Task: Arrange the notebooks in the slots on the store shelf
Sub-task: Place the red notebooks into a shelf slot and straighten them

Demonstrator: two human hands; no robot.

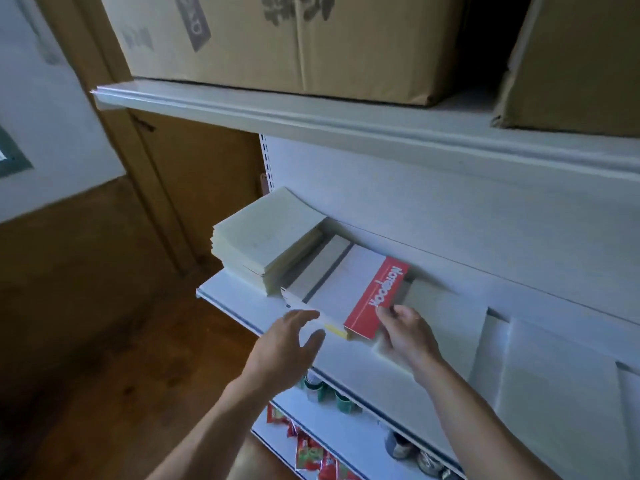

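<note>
Notebook [346, 289] on white shelf [232, 299], right grip [405, 332] pinching it, left grip [287, 344] spread loose.

Left hand [289, 344] open (fingers [306, 315] apart), right hand [410, 336] curled.

Cropped by the top edge: cardboard box [294, 43], with smeared, unreadable print; second box [571, 64], cropped top and right. Motion-blurred: left hand [287, 344], covering the near corner of the red-banded notebook [346, 289]. Half hidden under the shelf [356, 368]: green rolls [343, 400]. Cropped at the bottom: red packets [311, 452].
</note>
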